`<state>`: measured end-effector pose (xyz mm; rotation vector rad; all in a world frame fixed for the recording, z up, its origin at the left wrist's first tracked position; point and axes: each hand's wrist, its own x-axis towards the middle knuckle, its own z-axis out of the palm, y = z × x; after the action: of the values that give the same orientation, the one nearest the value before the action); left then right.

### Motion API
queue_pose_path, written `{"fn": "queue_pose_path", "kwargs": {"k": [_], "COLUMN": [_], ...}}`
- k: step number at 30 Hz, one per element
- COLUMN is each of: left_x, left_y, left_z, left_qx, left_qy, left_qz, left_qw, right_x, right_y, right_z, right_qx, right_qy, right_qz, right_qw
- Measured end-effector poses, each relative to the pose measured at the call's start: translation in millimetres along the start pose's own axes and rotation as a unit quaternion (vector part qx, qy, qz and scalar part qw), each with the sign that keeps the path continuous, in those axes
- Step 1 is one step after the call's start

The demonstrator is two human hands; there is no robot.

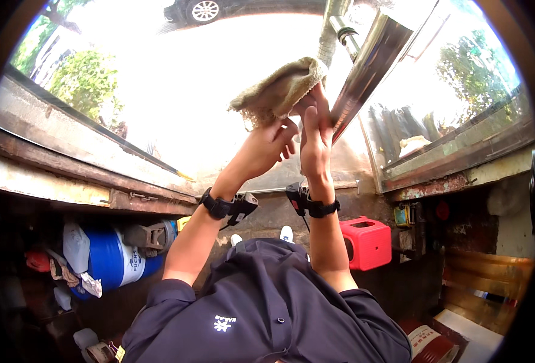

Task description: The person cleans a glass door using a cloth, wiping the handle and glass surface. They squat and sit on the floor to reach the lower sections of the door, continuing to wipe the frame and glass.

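Observation:
A tan, fuzzy cloth [279,91] is held up in front of me at arm's length, bunched and folded over at its top. My right hand [317,130] grips its right edge, the thumb pointing up and the fingertips partly behind the fabric. Just below the cloth, my left hand [273,138] has its fingers curled and closed at the lower edge, with part of the hand covered by the fabric. A shiny metal tube [370,72] slants past, close to the right of my right hand.
Ledges with window frames [86,175] run along both sides. Below on the left lies a blue drum [113,257] beside plastic jugs. A red plastic container [367,243] stands to the right of my legs. Outside, a dark car [243,7] and bushes show in bright light.

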<state>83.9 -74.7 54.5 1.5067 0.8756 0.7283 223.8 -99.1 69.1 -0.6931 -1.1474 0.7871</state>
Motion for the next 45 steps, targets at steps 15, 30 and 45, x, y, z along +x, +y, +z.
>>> {"fn": "queue_pose_path", "kwargs": {"k": [15, 30, 45], "left_x": [-4.2, 18.5, 17.0], "left_y": [77.5, 40.6, -60.4], "left_z": [-1.3, 3.8, -13.2], "left_qx": [-0.339, -0.215, -0.151], "left_qy": [0.243, 0.211, 0.268], "left_qz": [0.223, 0.14, 0.129], "left_qw": [0.881, 0.943, 0.943], "right_x": [30.1, 50.2, -12.4], "right_y": [-53.8, -18.3, 80.6], "right_z": [38.0, 32.2, -3.6], "right_qx": [-0.178, -0.012, -0.013], "right_qy": [0.062, 0.127, 0.01], "right_qz": [0.062, 0.052, 0.165], "right_qw": [0.98, 0.99, 0.986]}}
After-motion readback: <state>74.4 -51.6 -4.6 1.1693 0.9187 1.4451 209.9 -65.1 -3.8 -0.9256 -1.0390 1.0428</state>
